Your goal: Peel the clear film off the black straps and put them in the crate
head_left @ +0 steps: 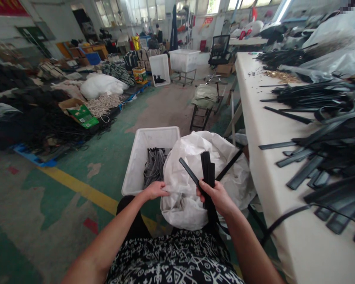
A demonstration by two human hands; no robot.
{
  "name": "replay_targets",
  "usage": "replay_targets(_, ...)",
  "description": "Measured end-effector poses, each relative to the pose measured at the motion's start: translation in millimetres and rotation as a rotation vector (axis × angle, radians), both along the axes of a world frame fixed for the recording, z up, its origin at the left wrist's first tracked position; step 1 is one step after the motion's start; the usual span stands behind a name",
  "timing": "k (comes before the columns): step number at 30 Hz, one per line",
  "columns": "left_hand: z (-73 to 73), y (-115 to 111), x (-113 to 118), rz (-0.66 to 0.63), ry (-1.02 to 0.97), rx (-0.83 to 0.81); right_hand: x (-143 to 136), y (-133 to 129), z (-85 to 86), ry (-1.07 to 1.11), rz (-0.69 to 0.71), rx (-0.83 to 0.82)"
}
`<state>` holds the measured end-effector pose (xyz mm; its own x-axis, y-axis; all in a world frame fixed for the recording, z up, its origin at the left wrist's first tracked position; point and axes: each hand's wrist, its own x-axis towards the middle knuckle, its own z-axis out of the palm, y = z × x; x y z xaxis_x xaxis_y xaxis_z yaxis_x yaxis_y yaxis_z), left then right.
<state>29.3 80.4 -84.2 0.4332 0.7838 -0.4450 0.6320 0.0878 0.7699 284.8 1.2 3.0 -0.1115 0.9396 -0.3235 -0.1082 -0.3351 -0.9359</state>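
In my right hand (215,196) is a bundle of flat black straps (207,169), gripped around the middle; their short ends stick up and longer parts hang towards my lap. One strap slants off to the left of the bundle. My left hand (156,190) pinches the near left edge of a large white woven sack (192,146), which stands crumpled in front of my knees. Behind that hand is a white plastic bin (133,167) with grey and black straps (154,165) inside. What lies deep in the sack is hidden.
On my right runs a long cream-covered table (254,114) heaped with black straps (310,157). A stool with folded cloth (205,94) stands ahead. Left, a blue pallet (37,156) carries cords and a green box (83,112). Farther back are a white tub (185,59) and an office chair (220,49).
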Motion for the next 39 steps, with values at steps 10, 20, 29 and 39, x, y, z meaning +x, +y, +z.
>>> replay_targets(10,70.2,-76,10,0.234,-0.129,0.280,-39,-6,0.6,-0.032,0.312,-0.076)
replay_targets(20,85.4,-101,19,-0.063,0.116,0.706,-44,-7,-3.0,0.071,0.322,-0.143)
replay_targets(29,81.6,-114,15,-0.030,-0.301,0.534,-52,5,1.4,-0.111,0.106,-0.011)
replay_targets(39,90.2,-116,9,0.374,-0.682,-0.328,-46,26,29.1,-0.167,-0.165,0.123)
